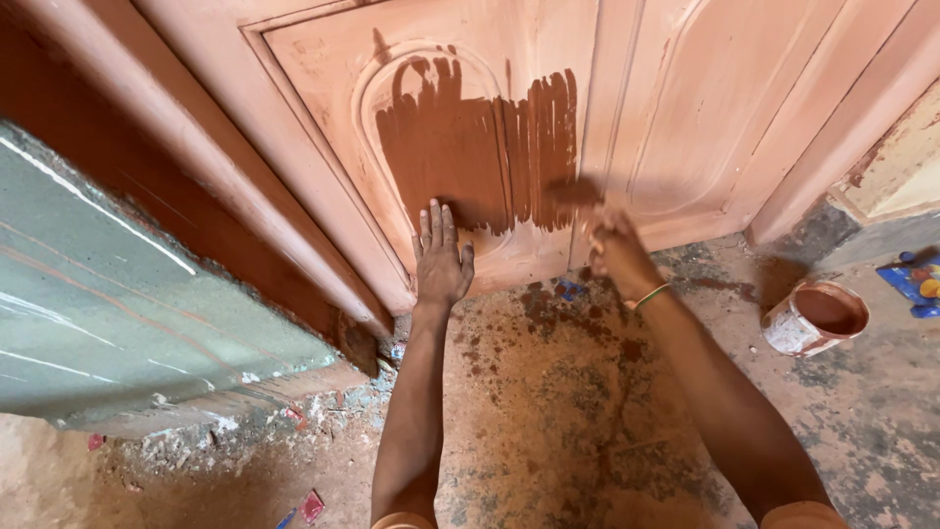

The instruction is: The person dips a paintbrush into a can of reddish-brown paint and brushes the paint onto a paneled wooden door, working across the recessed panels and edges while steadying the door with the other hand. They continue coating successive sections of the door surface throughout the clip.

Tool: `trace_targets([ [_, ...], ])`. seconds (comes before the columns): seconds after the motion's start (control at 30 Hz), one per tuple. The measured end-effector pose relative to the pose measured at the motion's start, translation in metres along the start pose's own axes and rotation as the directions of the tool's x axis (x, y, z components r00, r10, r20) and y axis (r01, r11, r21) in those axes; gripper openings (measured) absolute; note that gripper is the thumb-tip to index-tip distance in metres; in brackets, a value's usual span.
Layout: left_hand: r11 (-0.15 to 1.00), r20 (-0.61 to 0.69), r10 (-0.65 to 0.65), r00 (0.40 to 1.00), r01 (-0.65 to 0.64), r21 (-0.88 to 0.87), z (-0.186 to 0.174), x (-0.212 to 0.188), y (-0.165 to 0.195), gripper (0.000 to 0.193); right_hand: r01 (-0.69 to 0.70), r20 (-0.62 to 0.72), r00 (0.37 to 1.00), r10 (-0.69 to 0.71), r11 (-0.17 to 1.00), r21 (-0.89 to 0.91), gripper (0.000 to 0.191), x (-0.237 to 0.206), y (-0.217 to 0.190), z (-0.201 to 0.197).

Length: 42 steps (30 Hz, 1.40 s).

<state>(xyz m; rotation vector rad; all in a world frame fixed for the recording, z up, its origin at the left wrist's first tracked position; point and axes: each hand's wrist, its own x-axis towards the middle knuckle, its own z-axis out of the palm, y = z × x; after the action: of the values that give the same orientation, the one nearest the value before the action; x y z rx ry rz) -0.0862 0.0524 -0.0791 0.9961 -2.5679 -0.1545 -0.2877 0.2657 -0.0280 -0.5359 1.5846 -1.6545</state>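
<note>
The door (685, 108) panel is half coated brown. My left hand (443, 257) lies flat and spread, bracing low on it. My right hand (612, 245) grips the brush (576, 192); I'd overlap strokes evenly. Paint tin (815, 316) sits rightward.

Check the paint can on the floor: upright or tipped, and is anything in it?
Upright. The paint can stands on the floor with its open mouth facing up, and brown paint fills it nearly to the rim.
</note>
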Motion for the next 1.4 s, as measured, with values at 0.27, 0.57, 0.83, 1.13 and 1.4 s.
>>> trace_targets([
  [0.27,0.999,0.034,-0.046,0.998,0.045,0.030,-0.006,-0.008,-0.009,0.072,0.633,0.079,0.762,-0.643,0.765,0.117,0.042,-0.023,-0.051,0.007],
  [0.57,0.999,0.010,-0.039,0.999,0.039,0.018,-0.007,-0.014,-0.023,0.072,0.221,-0.091,0.966,-0.242,0.956,-0.195,0.057,-0.007,0.057,0.045],
  [0.83,0.999,-0.010,-0.045,0.999,0.045,-0.001,-0.014,-0.024,-0.039,0.072,0.138,-0.354,0.892,-0.283,0.913,-0.383,0.050,-0.026,0.156,0.059],
  [1.13,0.998,-0.018,-0.060,0.998,0.060,-0.038,-0.024,-0.030,-0.062,0.072,0.222,-0.235,0.949,-0.211,0.975,0.022,0.068,-0.038,0.116,0.163],
  [1.4,0.998,-0.083,-0.065,0.994,0.065,-0.007,-0.032,-0.040,-0.085,0.073,0.149,0.111,0.986,-0.124,0.956,-0.254,0.059,-0.049,0.139,0.243],
])
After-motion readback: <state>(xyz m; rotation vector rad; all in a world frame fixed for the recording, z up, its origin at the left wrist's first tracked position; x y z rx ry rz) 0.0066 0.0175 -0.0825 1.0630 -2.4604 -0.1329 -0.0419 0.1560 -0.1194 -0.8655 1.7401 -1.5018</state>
